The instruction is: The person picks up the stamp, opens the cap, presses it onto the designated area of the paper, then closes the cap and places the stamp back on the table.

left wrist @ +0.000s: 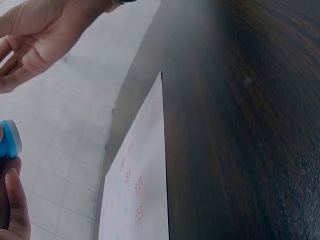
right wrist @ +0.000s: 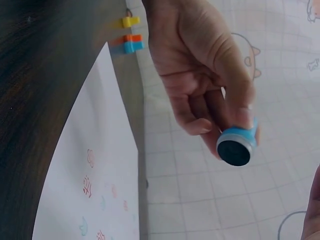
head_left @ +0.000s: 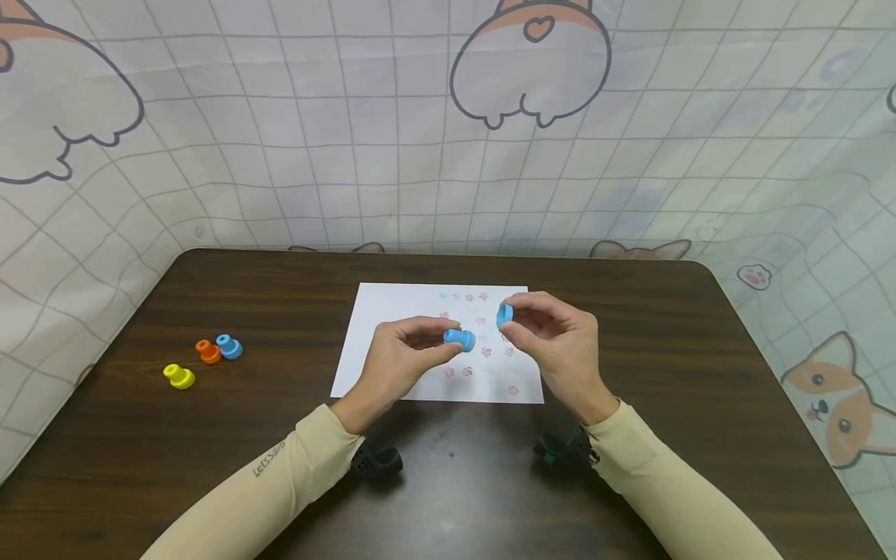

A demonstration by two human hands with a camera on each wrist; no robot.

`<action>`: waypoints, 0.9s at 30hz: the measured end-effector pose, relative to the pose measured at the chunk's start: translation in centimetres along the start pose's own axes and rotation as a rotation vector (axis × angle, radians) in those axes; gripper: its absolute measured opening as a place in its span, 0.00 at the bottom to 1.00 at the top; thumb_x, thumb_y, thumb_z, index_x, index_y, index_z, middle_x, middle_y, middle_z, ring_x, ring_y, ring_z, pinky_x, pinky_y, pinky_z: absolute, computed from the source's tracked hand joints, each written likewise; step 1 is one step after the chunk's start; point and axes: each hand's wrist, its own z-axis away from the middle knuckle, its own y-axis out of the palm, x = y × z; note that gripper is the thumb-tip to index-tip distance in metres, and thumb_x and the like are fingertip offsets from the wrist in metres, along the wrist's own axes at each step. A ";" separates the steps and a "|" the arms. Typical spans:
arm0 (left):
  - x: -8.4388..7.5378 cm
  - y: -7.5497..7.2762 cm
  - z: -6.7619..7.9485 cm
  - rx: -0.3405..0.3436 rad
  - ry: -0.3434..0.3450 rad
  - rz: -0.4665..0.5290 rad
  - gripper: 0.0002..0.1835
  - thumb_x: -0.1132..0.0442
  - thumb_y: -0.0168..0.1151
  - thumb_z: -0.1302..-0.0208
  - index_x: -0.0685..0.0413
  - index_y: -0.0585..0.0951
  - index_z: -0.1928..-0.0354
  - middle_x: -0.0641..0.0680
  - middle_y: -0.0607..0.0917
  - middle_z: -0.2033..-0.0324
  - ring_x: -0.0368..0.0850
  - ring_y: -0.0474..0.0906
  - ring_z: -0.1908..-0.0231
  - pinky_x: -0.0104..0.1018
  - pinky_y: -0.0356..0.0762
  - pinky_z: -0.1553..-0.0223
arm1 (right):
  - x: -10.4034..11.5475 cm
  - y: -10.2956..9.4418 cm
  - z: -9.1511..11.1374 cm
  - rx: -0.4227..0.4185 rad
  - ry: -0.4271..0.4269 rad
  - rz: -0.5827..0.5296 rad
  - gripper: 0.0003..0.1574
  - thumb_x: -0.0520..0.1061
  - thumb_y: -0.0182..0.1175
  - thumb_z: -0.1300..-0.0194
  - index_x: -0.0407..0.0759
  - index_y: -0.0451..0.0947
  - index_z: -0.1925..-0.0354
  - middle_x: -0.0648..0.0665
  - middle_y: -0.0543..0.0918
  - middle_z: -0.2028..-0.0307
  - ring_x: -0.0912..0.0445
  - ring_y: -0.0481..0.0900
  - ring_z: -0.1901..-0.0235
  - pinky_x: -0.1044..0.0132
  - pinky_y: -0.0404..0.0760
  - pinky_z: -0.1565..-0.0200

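My left hand [head_left: 399, 358] pinches a light-blue stamp [head_left: 458, 338] between thumb and fingers, above a white sheet of paper [head_left: 378, 311]. In the right wrist view the stamp's round dark face [right wrist: 234, 152] shows, uncovered. A small blue cap [head_left: 504, 314] is pinched by the thumb and fingers of my right hand [head_left: 560, 346], a short way right of the stamp and apart from it. Small red and bluish prints [head_left: 486, 352] dot the paper, mostly on its right half. Part of the stamp [left wrist: 10, 140] appears at the left edge of the left wrist view.
On the left of the dark wooden table [head_left: 280, 435] stand a yellow stamp [head_left: 180, 377], an orange stamp [head_left: 208, 351] and another blue stamp [head_left: 229, 347], the last two side by side. A patterned cloth [head_left: 420, 171] hangs behind the table and along its sides.
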 end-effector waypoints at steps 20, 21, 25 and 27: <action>0.8 0.6 -0.7 0.074 0.002 -0.174 0.11 0.60 0.79 0.44 0.47 0.91 0.59 0.51 0.93 0.63 0.43 0.87 0.64 0.34 0.87 0.60 | 0.7 -0.7 -0.4 -0.028 -0.023 -0.029 0.22 0.20 0.67 0.44 0.36 0.87 0.54 0.50 0.89 0.58 0.59 0.86 0.62 0.68 0.89 0.51; 0.9 0.6 -0.8 0.078 -0.002 -0.189 0.11 0.59 0.79 0.44 0.47 0.91 0.59 0.50 0.93 0.63 0.43 0.87 0.64 0.34 0.87 0.59 | 0.7 -0.7 -0.4 -0.029 -0.025 -0.029 0.22 0.20 0.67 0.44 0.36 0.87 0.54 0.50 0.89 0.58 0.59 0.86 0.62 0.68 0.89 0.51; 1.1 0.7 -0.9 0.091 -0.012 -0.237 0.11 0.58 0.80 0.45 0.46 0.91 0.59 0.48 0.93 0.63 0.42 0.87 0.64 0.35 0.86 0.58 | 0.8 -0.8 -0.5 -0.037 -0.030 -0.038 0.23 0.19 0.66 0.45 0.36 0.87 0.54 0.50 0.89 0.58 0.59 0.87 0.61 0.68 0.89 0.51; 1.3 0.8 -1.0 0.100 -0.012 -0.252 0.11 0.58 0.80 0.45 0.46 0.91 0.59 0.48 0.93 0.64 0.42 0.87 0.64 0.35 0.86 0.58 | 0.9 -0.9 -0.5 -0.041 -0.031 -0.038 0.24 0.19 0.66 0.45 0.38 0.87 0.54 0.50 0.89 0.58 0.59 0.87 0.61 0.68 0.89 0.50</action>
